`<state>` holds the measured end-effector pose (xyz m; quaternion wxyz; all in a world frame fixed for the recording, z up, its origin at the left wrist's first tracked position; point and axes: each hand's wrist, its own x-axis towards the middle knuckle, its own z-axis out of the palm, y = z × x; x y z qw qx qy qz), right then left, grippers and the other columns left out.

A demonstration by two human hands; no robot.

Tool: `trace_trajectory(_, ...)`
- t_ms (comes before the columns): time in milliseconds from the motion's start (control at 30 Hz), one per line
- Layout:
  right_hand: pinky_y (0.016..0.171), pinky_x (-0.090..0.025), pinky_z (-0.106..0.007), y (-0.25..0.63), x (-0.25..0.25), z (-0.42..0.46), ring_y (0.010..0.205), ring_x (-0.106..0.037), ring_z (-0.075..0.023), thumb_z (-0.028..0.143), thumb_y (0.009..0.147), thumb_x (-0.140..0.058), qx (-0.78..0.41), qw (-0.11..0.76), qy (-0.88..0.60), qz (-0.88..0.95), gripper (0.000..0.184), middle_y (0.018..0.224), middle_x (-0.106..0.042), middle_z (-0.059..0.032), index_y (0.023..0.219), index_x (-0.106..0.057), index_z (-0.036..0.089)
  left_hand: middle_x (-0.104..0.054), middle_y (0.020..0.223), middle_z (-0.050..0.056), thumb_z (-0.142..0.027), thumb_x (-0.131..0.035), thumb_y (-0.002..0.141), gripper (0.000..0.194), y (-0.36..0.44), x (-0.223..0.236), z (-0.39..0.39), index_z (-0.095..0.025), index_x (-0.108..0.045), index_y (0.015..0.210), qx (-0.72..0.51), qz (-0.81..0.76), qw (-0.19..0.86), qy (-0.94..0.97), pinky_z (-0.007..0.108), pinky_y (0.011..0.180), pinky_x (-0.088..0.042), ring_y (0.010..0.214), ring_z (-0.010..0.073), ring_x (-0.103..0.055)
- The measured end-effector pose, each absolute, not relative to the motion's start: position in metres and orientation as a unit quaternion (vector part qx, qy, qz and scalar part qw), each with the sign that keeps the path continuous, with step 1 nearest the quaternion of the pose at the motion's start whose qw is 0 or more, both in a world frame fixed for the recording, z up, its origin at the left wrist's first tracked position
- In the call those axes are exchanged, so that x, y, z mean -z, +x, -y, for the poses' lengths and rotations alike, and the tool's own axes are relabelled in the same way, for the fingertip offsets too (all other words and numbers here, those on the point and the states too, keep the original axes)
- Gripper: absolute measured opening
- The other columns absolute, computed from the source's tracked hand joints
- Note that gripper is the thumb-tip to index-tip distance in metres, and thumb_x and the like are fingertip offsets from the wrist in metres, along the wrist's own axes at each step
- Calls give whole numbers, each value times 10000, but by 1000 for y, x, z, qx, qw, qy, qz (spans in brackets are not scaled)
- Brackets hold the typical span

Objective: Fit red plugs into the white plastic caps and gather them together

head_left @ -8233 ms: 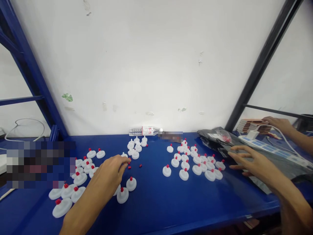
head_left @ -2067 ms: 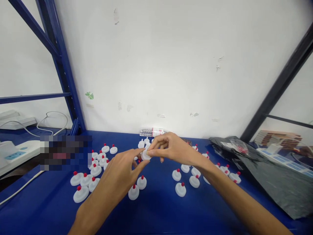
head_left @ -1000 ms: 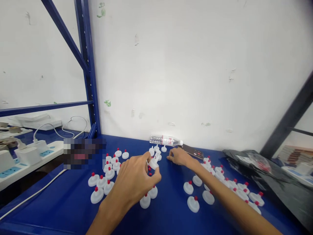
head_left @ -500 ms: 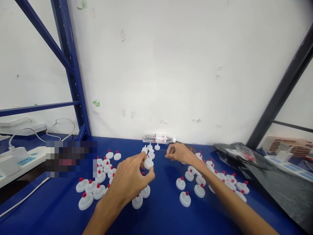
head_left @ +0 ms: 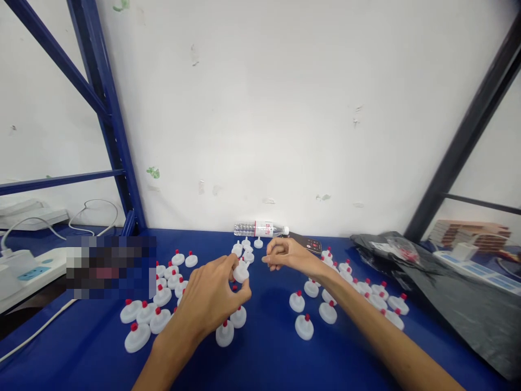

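Note:
My left hand (head_left: 211, 296) is raised over the blue table (head_left: 260, 353) and pinches a white plastic cap (head_left: 241, 272) between thumb and fingers. My right hand (head_left: 285, 254) hovers just to its right with fingers curled in a pinch; what it holds is too small to make out. Several white caps with red tips (head_left: 150, 307) lie to the left, and several more capped pieces (head_left: 325, 304) lie to the right. A small cluster of white caps without red tips (head_left: 246, 250) sits beyond my hands.
A clear water bottle (head_left: 260, 228) lies against the white wall, with a dark phone (head_left: 309, 244) beside it. Black plastic bags (head_left: 431, 277) cover the table's right side. Blue shelf posts (head_left: 106, 119) rise on the left, with a white power strip (head_left: 28, 269) and cables.
My right hand has drawn back from the far caps toward my left hand, which keeps hold of the white cap. The view has shifted slightly.

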<state>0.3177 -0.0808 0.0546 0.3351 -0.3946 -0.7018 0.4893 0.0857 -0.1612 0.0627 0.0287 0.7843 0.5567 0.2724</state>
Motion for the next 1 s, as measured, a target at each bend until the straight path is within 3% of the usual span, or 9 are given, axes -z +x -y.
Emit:
trace_trajectory(133, 724, -523, -289, 313, -55, 86, 815, -736, -176, 490, 758, -838, -510, 355, -366, 693, 467, 874, -784, -50, 1080, -701, 180, -611, 732, -28, -261, -545, 838, 83, 86, -61, 160, -241, -487, 782, -269, -557, 27, 785, 304, 591, -265, 644, 179, -538)
trace_trajectory(267, 763, -519, -295, 303, -54, 93, 920, -743, -192, 494, 805, -798, -504, 408, -332, 685, 391, 1000, -796, -80, 1045, -755, 188, -612, 726, -33, -254, -549, 832, 88, 86, -60, 159, -242, -487, 771, -266, -547, 32, 793, 301, 593, -266, 642, 174, -542)
trace_trajectory(533, 684, -529, -279, 279, -47, 108, 777, -704, -164, 441, 739, -862, -497, 436, -294, 691, 288, 860, -782, -28, 907, -806, 214, -608, 727, -26, -243, -537, 829, 100, 86, -60, 160, -242, -474, 752, -270, -539, 26, 798, 300, 602, -269, 648, 176, -539)
trace_trajectory(1000, 684, -524, -279, 269, -43, 117, 783, -692, -167, 397, 816, -812, -438, 474, -301, 702, 193, 884, -779, -27, 920, -805, 234, -569, 689, -19, -246, -521, 812, 182, 87, -59, 158, -250, -373, 706, -268, -533, 13, 802, 306, 581, -251, 605, 178, -513)
